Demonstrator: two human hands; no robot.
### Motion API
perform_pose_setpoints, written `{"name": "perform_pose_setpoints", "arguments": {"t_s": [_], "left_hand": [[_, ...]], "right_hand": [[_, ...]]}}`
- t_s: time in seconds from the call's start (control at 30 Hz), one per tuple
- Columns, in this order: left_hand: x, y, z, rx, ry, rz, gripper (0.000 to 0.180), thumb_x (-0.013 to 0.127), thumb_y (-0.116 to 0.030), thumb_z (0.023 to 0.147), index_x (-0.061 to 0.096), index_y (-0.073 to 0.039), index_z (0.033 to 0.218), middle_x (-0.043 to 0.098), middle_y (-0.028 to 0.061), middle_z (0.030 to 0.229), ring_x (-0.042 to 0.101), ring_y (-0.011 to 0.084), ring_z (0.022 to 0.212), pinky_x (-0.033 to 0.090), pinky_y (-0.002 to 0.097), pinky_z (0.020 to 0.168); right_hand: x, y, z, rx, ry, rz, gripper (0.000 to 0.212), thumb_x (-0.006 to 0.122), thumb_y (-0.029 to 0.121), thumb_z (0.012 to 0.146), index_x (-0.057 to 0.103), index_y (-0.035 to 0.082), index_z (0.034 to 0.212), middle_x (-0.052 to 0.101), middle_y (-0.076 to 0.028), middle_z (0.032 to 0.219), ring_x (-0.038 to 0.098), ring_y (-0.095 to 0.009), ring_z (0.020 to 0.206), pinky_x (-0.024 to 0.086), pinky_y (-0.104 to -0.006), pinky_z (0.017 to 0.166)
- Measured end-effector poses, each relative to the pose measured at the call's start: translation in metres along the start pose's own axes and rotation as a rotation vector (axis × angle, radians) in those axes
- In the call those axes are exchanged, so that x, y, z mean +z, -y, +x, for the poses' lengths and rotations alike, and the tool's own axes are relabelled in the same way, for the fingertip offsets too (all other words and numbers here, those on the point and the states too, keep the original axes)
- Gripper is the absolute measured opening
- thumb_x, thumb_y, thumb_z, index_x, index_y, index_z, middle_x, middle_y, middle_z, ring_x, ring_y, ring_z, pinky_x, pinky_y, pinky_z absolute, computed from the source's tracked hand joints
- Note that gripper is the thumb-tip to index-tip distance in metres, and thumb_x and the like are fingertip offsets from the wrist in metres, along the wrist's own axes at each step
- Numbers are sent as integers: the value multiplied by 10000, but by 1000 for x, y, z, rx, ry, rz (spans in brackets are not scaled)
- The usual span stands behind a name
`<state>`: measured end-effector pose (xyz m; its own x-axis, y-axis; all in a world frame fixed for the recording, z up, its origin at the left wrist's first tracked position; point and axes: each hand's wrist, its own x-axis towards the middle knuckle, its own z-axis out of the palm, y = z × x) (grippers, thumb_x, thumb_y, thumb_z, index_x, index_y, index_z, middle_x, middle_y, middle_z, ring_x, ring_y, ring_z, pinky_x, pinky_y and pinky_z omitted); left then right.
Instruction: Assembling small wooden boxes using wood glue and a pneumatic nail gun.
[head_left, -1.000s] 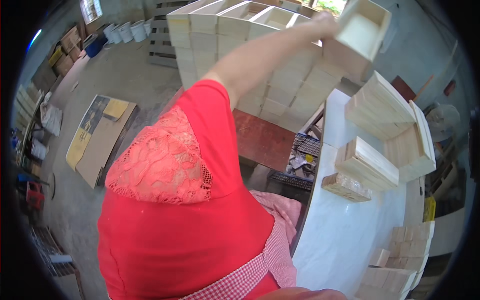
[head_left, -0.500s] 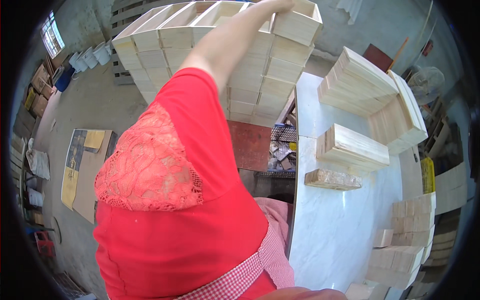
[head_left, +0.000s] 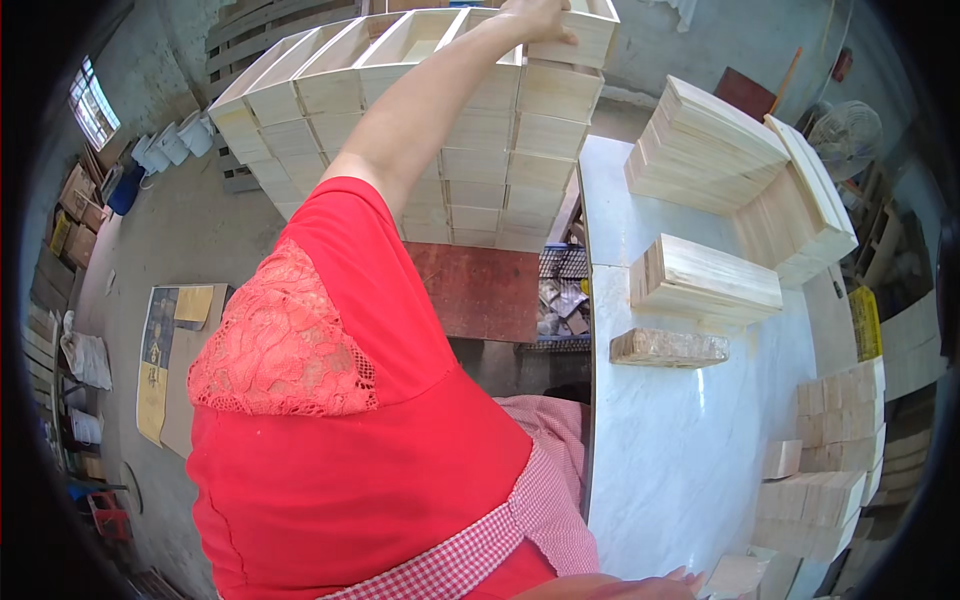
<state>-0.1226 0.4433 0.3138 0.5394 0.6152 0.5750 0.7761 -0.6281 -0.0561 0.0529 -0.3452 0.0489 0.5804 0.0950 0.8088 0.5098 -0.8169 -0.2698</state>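
Note:
My left arm stretches out to a row of open, pale wooden boxes [head_left: 330, 90] stacked several high. At the right end of the top row, my left hand [head_left: 537, 18] is closed on the wall of a wooden box [head_left: 577, 42], its thumb against the near face. This box rests on the stack, slightly out of line with the box beneath. At the bottom edge, beside the table, my right hand [head_left: 655, 586] is mostly cut off. Its visible fingertips look stretched out, with nothing seen in them.
A white-topped table [head_left: 665, 450] stands to the right. On it are stacked wooden boards [head_left: 700, 150], a wooden block [head_left: 705, 285], a rough worn block [head_left: 668, 347] and piles of small wood pieces [head_left: 840, 400]. Below the stack is a reddish board [head_left: 470, 290], with a crate [head_left: 565, 300] beside it.
The view has shifted, so the stack sits further left and higher. My left hand now shows its thumb on the end box's near face. More of my right hand's fingertips show.

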Motion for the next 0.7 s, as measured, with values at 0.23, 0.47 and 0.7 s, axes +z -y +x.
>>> {"name": "perform_pose_setpoints", "arguments": {"t_s": [0.23,0.47,0.7], "left_hand": [[10,1,-16,76,-121,170,606,797,-519,666,715,-28,1013,693,193,1002,654,324,1005,519,398,897],[-4,-43,11,-114,336,61,620,815,-492,647,667,18,966,671,194,1002,635,330,982,494,449,851],[29,69,-5,216,-389,101,491,690,-347,877,602,-65,1268,642,173,1158,602,330,1082,454,401,957]], "right_hand": [[-15,16,3,222,241,-13,428,759,202,785,666,-52,1117,692,-231,985,680,-320,858,567,-397,743],[-30,21,-6,471,424,4,453,651,103,898,510,-60,1296,575,-218,1222,582,-293,1095,505,-383,905],[6,-8,7,591,127,94,501,702,175,853,524,-47,1265,601,-202,1118,608,-307,1002,480,-410,912]]}}
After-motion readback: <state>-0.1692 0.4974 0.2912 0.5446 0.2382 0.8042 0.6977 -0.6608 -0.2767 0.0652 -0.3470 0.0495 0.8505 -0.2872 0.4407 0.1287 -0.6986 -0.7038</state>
